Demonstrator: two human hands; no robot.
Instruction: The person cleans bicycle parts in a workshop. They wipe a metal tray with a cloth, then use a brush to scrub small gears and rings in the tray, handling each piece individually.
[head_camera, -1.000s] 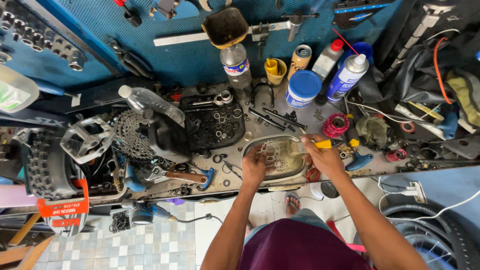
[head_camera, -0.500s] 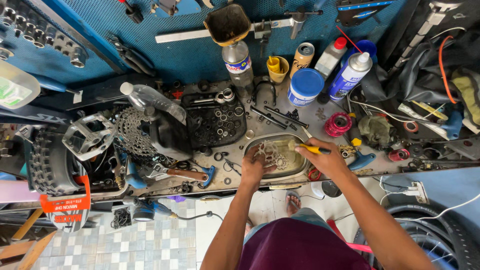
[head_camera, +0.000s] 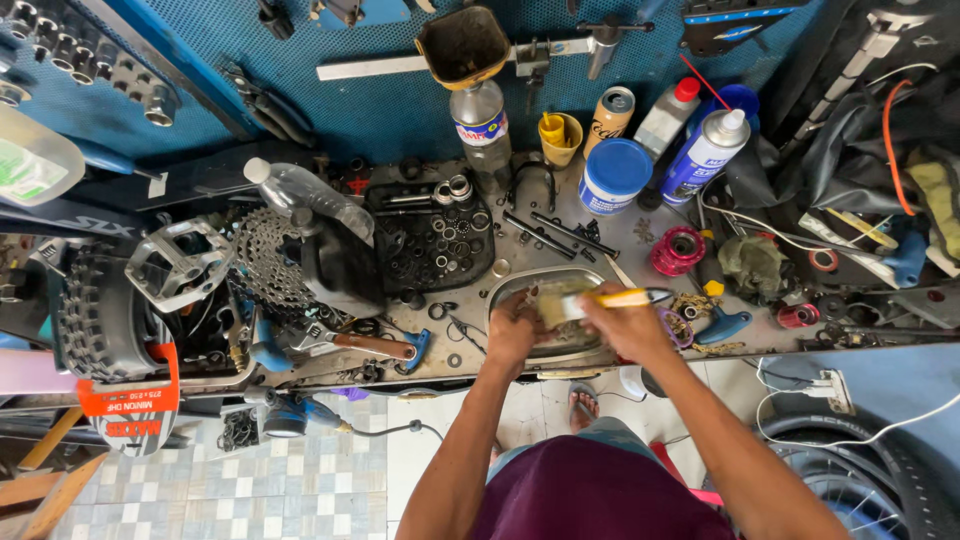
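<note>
cluttered worktop (head_camera: 640, 240) below a blue pegboard wall (head_camera: 390, 110), strewn with small parts. oval metal tray (head_camera: 520, 285) sits at the front edge. left hand (head_camera: 513, 330) over the tray, fingers curled around a small grimy part (head_camera: 553, 300). right hand (head_camera: 628, 325) closed on a yellow-handled brush (head_camera: 620, 298), tip against the part. nearby: adjustable wrench (head_camera: 350, 343), cassette sprocket (head_camera: 268, 262), blue-lidded tub (head_camera: 613, 175).

Even, soft daylight fills the scene, brighter toward three o'clock, where the pale tiled floor (head_camera: 300, 480) is well lit. Shadows are faint and short. The oval metal tray (head_camera: 520, 285) shows mild glare. Wide-angle distortion bends the edges at nine and three o'clock; both hands are slightly motion-blurred.
</note>
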